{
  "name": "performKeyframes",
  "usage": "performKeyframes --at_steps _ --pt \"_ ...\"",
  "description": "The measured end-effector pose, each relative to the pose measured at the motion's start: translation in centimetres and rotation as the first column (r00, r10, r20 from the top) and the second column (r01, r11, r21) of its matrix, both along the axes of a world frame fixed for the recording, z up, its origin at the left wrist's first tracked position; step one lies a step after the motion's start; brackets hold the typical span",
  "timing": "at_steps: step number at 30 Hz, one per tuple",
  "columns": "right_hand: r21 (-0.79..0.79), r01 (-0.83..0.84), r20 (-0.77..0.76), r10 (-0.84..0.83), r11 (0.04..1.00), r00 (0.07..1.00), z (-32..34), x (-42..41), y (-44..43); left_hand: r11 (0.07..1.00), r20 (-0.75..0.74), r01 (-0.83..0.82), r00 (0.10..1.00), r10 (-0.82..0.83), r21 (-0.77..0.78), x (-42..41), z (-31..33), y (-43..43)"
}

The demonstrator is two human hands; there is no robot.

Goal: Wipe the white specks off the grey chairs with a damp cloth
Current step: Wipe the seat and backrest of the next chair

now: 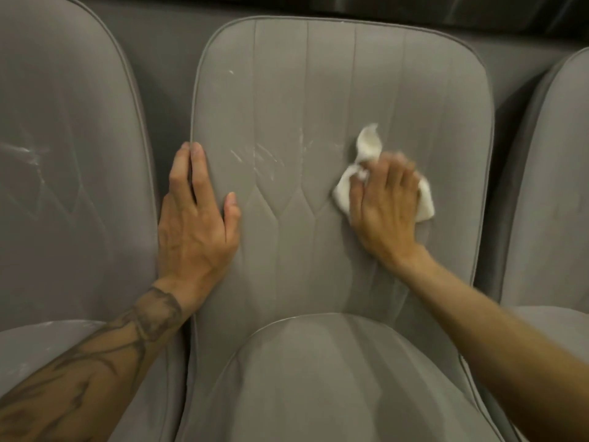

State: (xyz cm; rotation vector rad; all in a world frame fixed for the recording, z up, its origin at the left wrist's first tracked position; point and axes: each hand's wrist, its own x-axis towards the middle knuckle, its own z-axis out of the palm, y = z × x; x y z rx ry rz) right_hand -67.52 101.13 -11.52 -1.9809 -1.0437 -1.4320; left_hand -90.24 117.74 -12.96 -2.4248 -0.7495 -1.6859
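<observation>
A grey upholstered chair (334, 100) fills the middle of the view, backrest above and seat cushion (334, 378) below. White streaks and specks (258, 157) mark the backrest centre-left, and a small one sits higher up (230, 72). My right hand (384, 208) presses a white cloth (369, 145) flat against the right part of the backrest; the hand is blurred. My left hand (196, 215) lies flat on the backrest's left edge, thumb on the front and fingers along the piping.
A second grey chair (63, 154) stands at the left with white smears (25, 154) on its backrest. A third grey chair (551, 186) shows at the right edge. A dark wall runs behind them.
</observation>
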Motion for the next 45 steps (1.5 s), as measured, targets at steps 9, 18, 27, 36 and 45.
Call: performKeyframes --at_steps 9,18,27,36,45 --pt "-0.063 -0.029 0.08 0.034 0.998 0.996 1.3 1.5 -1.7 1.0 -0.001 -0.002 1.0 0.002 0.007 -0.2 0.3 -0.2" --pt "-0.286 -0.2 -0.003 0.208 0.937 0.978 -10.3 -2.0 -2.7 1.0 0.014 0.005 1.0 -0.005 0.022 -0.1 0.1 0.1" --pt "-0.027 -0.063 -0.078 0.061 0.998 0.995 -8.5 -0.8 -1.4 1.0 0.019 0.009 1.0 -0.01 0.017 -0.1 0.1 0.1" --pt "-0.46 -0.137 0.046 0.178 0.877 0.983 -13.3 -0.6 -4.3 1.0 0.029 0.015 0.999 -0.016 0.015 -0.1 0.0 0.2" --pt "-0.464 -0.184 0.078 0.246 0.867 0.966 -10.5 -1.4 -4.1 1.0 0.028 0.006 1.0 -0.007 0.013 0.0 0.0 0.0"
